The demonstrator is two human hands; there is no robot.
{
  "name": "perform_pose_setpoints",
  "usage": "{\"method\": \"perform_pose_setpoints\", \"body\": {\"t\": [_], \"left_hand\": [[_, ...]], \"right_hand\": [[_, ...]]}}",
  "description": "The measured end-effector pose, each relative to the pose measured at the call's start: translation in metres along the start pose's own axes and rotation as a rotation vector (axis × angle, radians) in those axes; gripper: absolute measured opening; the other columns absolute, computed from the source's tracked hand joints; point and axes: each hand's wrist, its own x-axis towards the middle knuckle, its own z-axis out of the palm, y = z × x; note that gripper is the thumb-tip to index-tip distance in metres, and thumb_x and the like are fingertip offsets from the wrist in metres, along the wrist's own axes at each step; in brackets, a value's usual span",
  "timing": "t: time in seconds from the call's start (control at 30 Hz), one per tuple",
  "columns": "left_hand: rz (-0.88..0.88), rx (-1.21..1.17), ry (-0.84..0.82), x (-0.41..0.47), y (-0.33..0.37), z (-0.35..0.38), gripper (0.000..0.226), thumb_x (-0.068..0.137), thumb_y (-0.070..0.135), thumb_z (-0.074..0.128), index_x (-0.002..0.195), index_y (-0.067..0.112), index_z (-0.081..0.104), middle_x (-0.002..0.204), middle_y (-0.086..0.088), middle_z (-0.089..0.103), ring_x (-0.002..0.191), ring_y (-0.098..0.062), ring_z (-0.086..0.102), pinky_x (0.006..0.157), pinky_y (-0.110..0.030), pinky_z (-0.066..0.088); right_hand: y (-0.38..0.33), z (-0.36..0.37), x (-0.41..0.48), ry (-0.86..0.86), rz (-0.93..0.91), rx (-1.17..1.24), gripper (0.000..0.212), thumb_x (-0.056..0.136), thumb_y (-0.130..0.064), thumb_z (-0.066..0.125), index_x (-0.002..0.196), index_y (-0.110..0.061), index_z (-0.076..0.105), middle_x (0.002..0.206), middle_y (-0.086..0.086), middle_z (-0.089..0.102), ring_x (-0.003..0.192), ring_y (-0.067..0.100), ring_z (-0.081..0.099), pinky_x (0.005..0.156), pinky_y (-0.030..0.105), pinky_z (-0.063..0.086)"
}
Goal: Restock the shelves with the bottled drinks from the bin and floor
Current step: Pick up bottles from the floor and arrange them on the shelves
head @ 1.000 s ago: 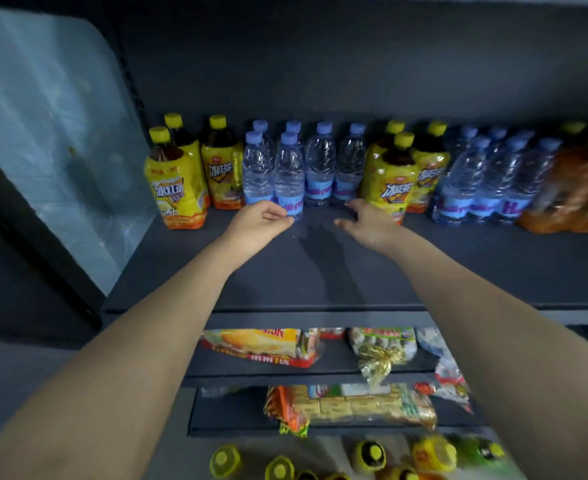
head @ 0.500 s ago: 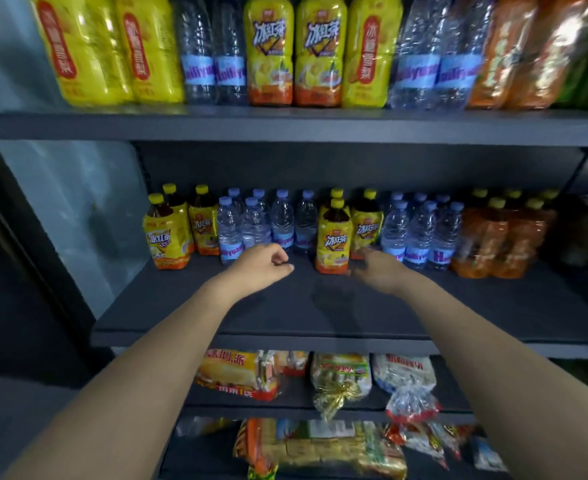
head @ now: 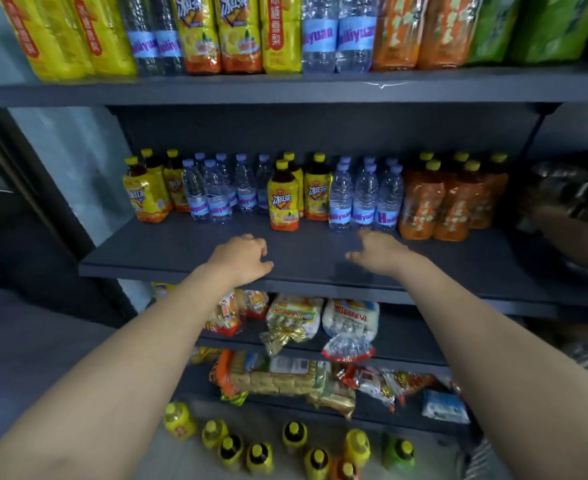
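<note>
Both my hands hover empty over the front of the dark middle shelf (head: 168, 251). My left hand (head: 242, 259) has loosely curled fingers; my right hand (head: 377, 252) has its fingers spread. A yellow iced-tea bottle (head: 283, 199) stands alone, forward of the row, just beyond and between my hands. Water bottles (head: 363, 199) stand right behind my right hand, and more water bottles (head: 213, 192) are left of centre. Orange drink bottles (head: 448, 199) fill the right. On the floor below stand several yellow-capped bottles (head: 259, 457).
The top shelf (head: 285, 90) holds shrink-wrapped packs of yellow, orange and green drinks and water. Snack bags (head: 292, 320) lie on the lower shelves. A dark blurred object (head: 569, 195) sits at the right end of the middle shelf.
Both hands have drawn back from the bottle row toward the shelf's front edge. The view has pulled back and tilted, revealing the top shelf and the floor bottles.
</note>
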Motion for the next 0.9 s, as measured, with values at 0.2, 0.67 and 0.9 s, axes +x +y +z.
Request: {"method": "perform_pose_setpoints", "body": {"t": [0.2,0.67,0.9], "left_hand": [[0.034,-0.020,-0.026,-0.020,0.030,0.016,0.038,0.092,0.040,0.050,0.121,0.016,0.053,0.124,-0.007,0.049,0.117,-0.027,0.047,0.093,-0.040,0.044],[0.147,-0.002,-0.167,-0.075,0.063,0.111,0.038,0.092,0.038,0.049,0.115,0.009,0.057,0.118,-0.009,0.058,0.105,-0.026,0.054,0.074,-0.032,0.044],[0.157,-0.040,-0.238,-0.092,0.078,0.164,0.035,0.091,0.038,0.049,0.109,0.010,0.057,0.113,-0.008,0.054,0.101,-0.028,0.054,0.081,-0.038,0.047]], "right_hand": [[0.026,0.020,-0.024,-0.061,0.065,-0.066,0.066,0.094,-0.046,0.048,0.146,-0.013,0.025,0.149,0.011,0.032,0.134,0.033,0.034,0.106,0.049,0.034],[0.053,0.111,-0.106,-0.186,0.161,-0.160,0.054,0.094,-0.043,0.049,0.139,-0.016,0.038,0.142,0.011,0.039,0.129,0.034,0.036,0.105,0.052,0.029],[0.077,0.171,-0.131,-0.252,0.168,-0.144,0.048,0.094,-0.039,0.048,0.135,-0.013,0.043,0.139,0.013,0.041,0.128,0.033,0.039,0.101,0.046,0.037]]}}
